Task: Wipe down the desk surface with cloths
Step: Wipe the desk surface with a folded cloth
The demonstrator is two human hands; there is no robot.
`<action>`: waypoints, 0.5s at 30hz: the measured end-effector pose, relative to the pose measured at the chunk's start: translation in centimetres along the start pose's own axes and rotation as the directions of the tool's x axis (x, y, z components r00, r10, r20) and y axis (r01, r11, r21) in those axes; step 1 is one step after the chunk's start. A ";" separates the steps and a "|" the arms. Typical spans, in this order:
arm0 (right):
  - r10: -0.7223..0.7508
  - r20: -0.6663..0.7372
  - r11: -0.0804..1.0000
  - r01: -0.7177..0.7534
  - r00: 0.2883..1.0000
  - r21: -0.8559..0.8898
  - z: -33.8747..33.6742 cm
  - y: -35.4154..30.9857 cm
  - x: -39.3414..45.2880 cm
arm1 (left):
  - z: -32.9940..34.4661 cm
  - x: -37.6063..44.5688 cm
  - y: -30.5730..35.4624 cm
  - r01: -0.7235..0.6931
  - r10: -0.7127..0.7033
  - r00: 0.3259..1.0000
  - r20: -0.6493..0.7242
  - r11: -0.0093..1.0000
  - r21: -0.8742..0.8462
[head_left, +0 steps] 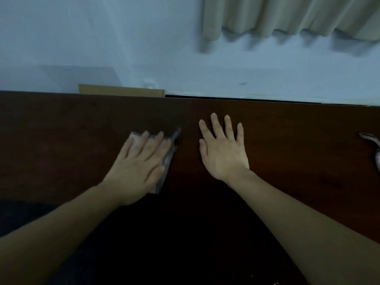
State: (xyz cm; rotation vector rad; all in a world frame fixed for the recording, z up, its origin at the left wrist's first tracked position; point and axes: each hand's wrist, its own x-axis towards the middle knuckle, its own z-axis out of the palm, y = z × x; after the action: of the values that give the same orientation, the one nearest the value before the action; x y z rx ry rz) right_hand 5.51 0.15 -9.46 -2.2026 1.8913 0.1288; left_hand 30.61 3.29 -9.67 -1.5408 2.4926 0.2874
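Wiping is judged to be the step in hand, with the desk (pixel 287 145) taken as the landmark for all positions. Nearest the front edge of the desk, two bare forearms are extended over the dark gap below it. On the desk top, left of centre, a cloth (pixel 168 159) is pressed flat under the left hand (pixel 139 163); the fingers are laid straight and spread, not curled, presumably so that pressure is distributed across the fabric. Only the cloth's edges are visible past the fingers and the thumb side. The hand is blurred, which suggests movement. Near the desk centre, well apart from the cloth, the right hand (pixel 224 151) is laid palm down with fingers extended and nothing held, probably as a brace. At the right end of the desk, a second cloth (pixel 373 149) is partly cut off by the frame. Behind the rear edge of the desk, a cardboard sheet (pixel 121 90), a wall and a curtain (pixel 287 15) are seen.
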 end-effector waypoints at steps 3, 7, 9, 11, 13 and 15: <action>0.005 -0.001 1.000 -0.005 1.000 -0.008 0.0 -0.2 -0.1 | 0.7 -3.1 -1.3 -0.119 0.120 0.992 0.048 0.993 -0.011; 0.015 -0.005 1.000 -0.015 1.000 -0.011 0.1 -0.3 0.0 | -0.4 -0.1 -3.5 0.030 -0.030 1.000 -0.002 0.999 -0.016; 0.019 -0.016 1.000 -0.020 1.000 -0.009 0.1 -0.3 -0.1 | -1.2 3.1 -4.1 0.136 -0.137 0.990 -0.031 0.990 -0.040; 0.017 -0.011 1.000 -0.016 1.000 0.002 0.1 -0.3 -0.1 | -1.8 5.6 -4.4 0.217 -0.220 0.975 -0.035 0.973 -0.077; 0.024 0.011 0.999 -0.025 1.000 0.023 -0.2 -0.3 -0.1 | -1.8 7.0 -4.0 0.272 -0.279 0.959 -0.056 0.957 -0.101; 0.040 0.046 0.999 -0.041 0.998 0.022 -1.1 -0.3 0.2 | -2.0 7.1 -3.4 0.274 -0.282 0.958 -0.056 0.954 -0.119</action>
State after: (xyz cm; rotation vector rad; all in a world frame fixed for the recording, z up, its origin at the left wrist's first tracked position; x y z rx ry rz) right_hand 5.72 -0.23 -8.40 -2.1289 1.9037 0.1619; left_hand 30.45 -4.86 -9.85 -1.9525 2.3032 0.3337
